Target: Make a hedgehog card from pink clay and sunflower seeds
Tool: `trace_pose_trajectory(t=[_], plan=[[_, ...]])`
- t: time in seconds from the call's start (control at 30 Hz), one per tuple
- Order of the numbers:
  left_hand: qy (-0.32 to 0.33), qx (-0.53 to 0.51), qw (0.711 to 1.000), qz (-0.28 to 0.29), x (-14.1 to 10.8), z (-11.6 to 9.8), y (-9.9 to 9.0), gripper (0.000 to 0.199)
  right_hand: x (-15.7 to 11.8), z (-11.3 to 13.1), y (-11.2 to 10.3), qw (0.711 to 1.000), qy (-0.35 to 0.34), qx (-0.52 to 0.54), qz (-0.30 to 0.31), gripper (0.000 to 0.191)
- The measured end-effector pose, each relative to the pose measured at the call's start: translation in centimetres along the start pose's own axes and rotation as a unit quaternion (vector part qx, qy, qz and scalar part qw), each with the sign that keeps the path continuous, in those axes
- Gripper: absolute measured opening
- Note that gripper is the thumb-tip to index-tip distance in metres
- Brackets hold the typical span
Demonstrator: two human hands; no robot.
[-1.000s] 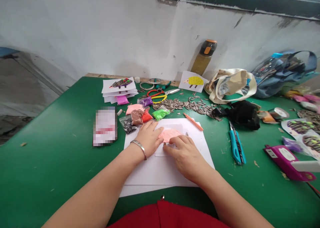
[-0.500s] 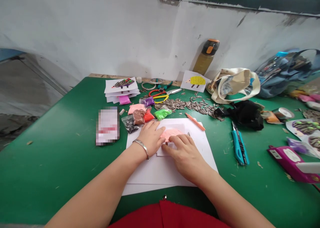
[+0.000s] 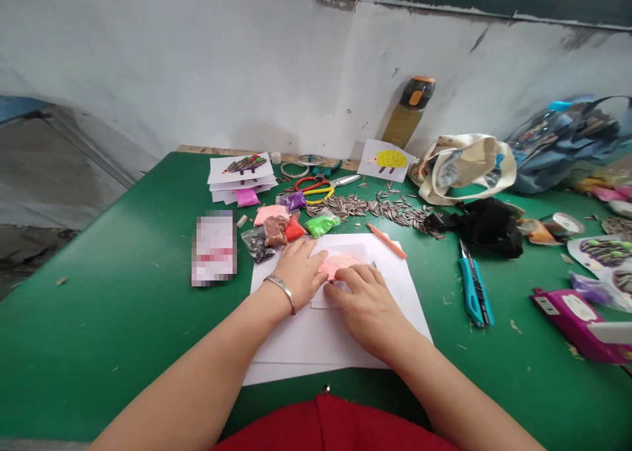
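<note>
On a small white sheet [image 3: 345,248], flattened pink clay [image 3: 338,263] lies between a person's left hand [image 3: 297,274], loosely spread at its left edge, and right hand [image 3: 363,299], fingers bent by its near right side, any grip impossible to tell

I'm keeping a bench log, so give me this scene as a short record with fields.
Left hand: spread, at the left edge of a pink shape
Right hand: curled at its near right side; grip hidden
Under the hands: white paper on a green table
Bags: black bag, brown bag, red bag, green bag
Tools: scissors, blue cutter
Loose: striped seeds
</note>
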State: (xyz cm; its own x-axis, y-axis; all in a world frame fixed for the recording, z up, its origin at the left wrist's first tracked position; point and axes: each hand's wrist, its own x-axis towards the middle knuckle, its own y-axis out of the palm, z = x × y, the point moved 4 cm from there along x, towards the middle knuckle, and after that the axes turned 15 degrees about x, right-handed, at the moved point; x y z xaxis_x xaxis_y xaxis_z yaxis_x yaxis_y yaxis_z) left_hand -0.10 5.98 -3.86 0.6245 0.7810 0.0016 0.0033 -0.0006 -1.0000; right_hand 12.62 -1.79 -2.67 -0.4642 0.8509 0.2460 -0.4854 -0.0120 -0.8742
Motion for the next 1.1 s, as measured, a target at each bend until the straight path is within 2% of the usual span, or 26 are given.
trace_pose_trajectory(t=[0.3,0.5,0.7,1.1], plan=[[-0.007,0.004,1.0,0.024,0.03,0.0,-0.11,0.042,-0.56,-0.27,-0.51,1.0,0.022,0.008,-0.02,0.036],[0.011,-0.009,1.0,0.027,0.09,0.15,-0.36,0.046,-0.6,-0.68,-0.54,0.999,0.048,0.003,0.006,0.031],[0.016,-0.011,0.999,0.03,0.14,0.26,-0.28,0.054,-0.64,-0.7,-0.33,0.999,0.038,0.006,0.01,0.031],[-0.002,-0.003,0.998,0.056,0.06,0.02,-0.41,0.058,-0.37,-0.7,-0.21,0.998,0.062,0.004,0.021,0.022]])
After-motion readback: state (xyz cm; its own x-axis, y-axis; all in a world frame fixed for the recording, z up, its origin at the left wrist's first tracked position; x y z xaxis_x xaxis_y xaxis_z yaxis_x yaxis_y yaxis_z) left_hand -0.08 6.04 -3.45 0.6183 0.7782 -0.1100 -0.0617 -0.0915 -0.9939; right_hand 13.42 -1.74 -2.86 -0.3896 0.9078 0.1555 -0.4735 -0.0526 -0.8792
